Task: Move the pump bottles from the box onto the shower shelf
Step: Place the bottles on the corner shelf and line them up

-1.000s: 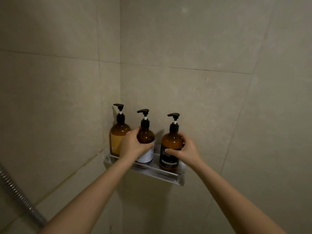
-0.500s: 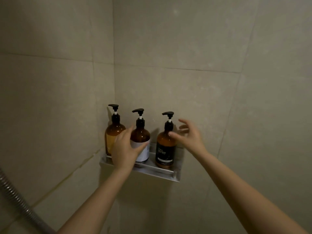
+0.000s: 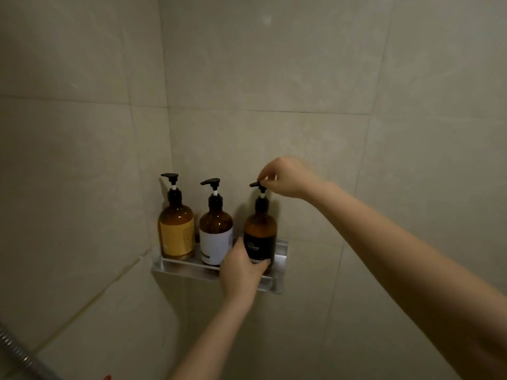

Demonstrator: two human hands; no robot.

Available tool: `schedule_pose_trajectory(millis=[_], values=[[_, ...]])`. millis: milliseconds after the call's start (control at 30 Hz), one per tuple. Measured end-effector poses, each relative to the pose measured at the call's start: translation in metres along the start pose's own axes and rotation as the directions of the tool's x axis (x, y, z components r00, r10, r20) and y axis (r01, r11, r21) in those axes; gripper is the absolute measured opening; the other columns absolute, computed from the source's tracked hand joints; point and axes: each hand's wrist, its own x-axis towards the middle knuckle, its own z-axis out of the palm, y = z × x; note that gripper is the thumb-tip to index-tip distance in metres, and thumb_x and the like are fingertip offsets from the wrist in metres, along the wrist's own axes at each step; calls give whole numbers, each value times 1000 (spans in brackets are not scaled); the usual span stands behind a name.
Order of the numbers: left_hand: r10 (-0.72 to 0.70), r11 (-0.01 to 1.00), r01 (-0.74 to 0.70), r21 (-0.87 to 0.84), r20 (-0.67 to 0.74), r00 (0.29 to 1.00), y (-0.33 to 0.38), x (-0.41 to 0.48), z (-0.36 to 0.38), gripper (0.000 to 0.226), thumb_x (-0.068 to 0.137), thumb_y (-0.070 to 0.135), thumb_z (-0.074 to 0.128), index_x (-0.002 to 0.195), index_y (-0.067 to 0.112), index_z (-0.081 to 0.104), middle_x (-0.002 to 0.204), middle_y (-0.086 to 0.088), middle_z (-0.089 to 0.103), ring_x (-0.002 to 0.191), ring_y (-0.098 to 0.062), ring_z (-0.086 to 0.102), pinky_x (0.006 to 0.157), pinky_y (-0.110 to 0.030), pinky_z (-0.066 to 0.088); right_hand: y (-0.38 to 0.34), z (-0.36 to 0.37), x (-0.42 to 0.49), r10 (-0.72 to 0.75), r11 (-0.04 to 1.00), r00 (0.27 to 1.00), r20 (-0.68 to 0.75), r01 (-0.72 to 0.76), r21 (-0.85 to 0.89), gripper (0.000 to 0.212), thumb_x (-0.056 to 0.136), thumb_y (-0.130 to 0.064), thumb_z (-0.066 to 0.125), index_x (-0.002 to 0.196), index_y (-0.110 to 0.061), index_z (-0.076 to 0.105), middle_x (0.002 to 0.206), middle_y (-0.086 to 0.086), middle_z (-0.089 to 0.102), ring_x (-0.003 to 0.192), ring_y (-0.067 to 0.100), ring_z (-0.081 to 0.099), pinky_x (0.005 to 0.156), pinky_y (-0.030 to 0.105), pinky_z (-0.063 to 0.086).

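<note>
Three amber pump bottles stand upright in a row on the metal shower shelf [image 3: 178, 267] in the tiled corner. The yellow-label bottle [image 3: 177, 229] is at the left and the white-label bottle [image 3: 215, 234] is in the middle. My left hand [image 3: 241, 270] wraps around the base of the black-label bottle [image 3: 260, 231] at the right. My right hand [image 3: 288, 178] pinches that bottle's black pump head from above. The box is not in view.
Beige tiled walls meet in a corner just behind the shelf. A metal shower hose [image 3: 19, 355] runs along the bottom left edge. A small red thing [image 3: 107, 377] peeks in at the bottom edge.
My left hand left the white-label bottle and moved right to grip the base of the black-label bottle. My right hand rose from that bottle's side and closed on its pump head.
</note>
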Motion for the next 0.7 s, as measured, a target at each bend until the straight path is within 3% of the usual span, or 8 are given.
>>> schedule_pose_trajectory(millis=[167,367,467,567,700], values=[[-58,998,58,-23,-29,998,-3,0,6,28,71,30,76,96,22,65,97,5,71,90,-12,65,67,-21,44,2,3,0,-39,998,999,27,40,-38,27,84,-18,63,110,-17,70,99,4,70,74,14,56,64,26,48],[-42,999,41,-24,-47,998,-5,0,8,33,71,31,77,100,21,65,98,4,72,90,-12,67,71,-25,53,10,3,-1,-86,996,996,15,86,-24,32,86,-2,57,112,-16,68,104,4,70,78,9,54,67,20,43],[-30,999,29,-25,-43,999,-6,1,8,34,70,31,77,101,20,66,98,4,73,90,-11,67,72,-25,54,11,1,-1,-92,996,995,34,91,24,32,82,-11,60,112,-16,69,100,3,72,77,10,58,64,20,48],[-20,1000,19,-18,-37,999,-7,3,8,35,70,32,77,100,19,66,98,4,73,90,-11,67,72,-25,54,10,1,2,-127,992,991,34,127,1,28,83,-23,65,110,-15,70,96,3,71,74,10,57,59,15,42],[-19,1000,19,-14,-18,1000,-8,6,8,35,70,32,77,101,20,66,100,3,72,92,-11,66,72,-23,52,11,-2,4,-154,988,987,46,155,-18,26,85,-21,65,110,-15,69,100,4,71,82,14,63,70,21,49]])
